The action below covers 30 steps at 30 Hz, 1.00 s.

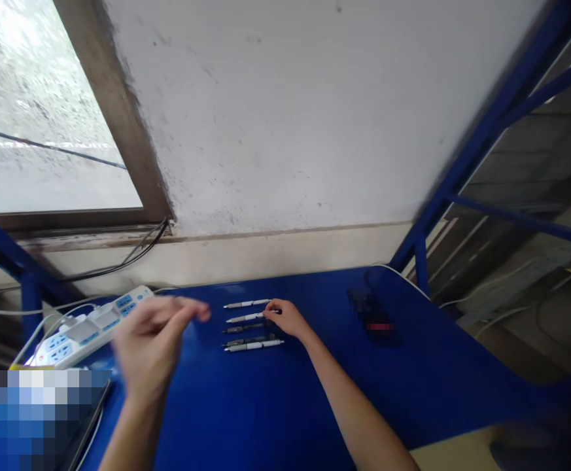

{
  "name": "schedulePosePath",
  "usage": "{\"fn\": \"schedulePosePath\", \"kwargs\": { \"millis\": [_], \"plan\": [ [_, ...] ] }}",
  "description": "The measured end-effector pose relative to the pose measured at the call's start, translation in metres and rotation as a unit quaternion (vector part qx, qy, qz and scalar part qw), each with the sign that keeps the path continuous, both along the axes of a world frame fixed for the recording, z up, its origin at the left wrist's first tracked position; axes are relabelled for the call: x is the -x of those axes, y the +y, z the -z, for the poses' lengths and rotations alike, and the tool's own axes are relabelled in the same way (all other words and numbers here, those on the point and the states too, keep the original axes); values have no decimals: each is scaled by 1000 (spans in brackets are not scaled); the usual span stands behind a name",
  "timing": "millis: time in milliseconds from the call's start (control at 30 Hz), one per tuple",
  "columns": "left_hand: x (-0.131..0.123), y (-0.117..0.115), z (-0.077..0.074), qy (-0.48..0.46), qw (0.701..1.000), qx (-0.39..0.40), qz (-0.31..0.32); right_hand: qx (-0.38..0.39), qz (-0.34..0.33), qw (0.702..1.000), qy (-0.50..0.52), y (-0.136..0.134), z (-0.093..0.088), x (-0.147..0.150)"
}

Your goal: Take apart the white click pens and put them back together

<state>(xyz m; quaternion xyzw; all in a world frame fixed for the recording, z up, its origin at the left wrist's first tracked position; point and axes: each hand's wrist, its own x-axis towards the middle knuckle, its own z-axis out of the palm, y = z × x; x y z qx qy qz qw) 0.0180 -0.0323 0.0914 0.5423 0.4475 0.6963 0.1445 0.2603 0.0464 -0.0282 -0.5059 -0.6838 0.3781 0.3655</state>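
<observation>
Several pens lie side by side on the blue table (246, 405), roughly parallel. Farthest back is a white-and-grey pen (247, 303). In front of it, my right hand (285, 316) pinches the right end of another white pen (244, 318), which is still in the row. A black pen (242, 328) comes after that, then a second black pen (236, 342) close against a white pen (256, 347) at the front. My left hand (152, 337) is raised left of the row, slightly blurred, its fingers bent and drawn together with nothing visible in them.
A white power strip (103, 327) with plugs and cables lies at the left, behind a pixelated screen-like object (34, 418). A dark object with a red patch (371, 314) rests on the table's right side. Blue frame bars (420, 261) rise at the sides; a wall (285, 131) stands behind.
</observation>
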Motion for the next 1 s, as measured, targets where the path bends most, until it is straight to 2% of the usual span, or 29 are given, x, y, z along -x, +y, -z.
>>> {"fn": "schedulePosePath", "kwargs": {
  "millis": [100,167,233,300,367,500,567,700,933,1000],
  "plan": [
    [-1,29,38,-10,992,123,38,15,8,999,49,2,-1,0],
    [-1,47,66,20,982,185,44,27,18,997,74,2,-2,-1],
    [1,56,88,72,976,198,46,40,27,994,93,2,-2,-1],
    [4,59,101,101,977,184,43,46,33,992,109,2,-3,-1],
    [6,56,105,126,972,195,40,54,33,991,122,1,-5,-1],
    [4,49,103,185,950,248,34,61,29,987,145,-1,-8,0],
    [0,48,102,165,953,245,64,61,25,986,151,-2,-10,1],
    [-7,50,105,95,952,240,163,64,15,987,150,-5,-13,5],
    [-9,50,105,22,935,273,224,76,13,975,207,-8,-19,8],
    [-8,49,103,30,935,283,213,81,10,972,220,-9,-20,9]
  ]
}}
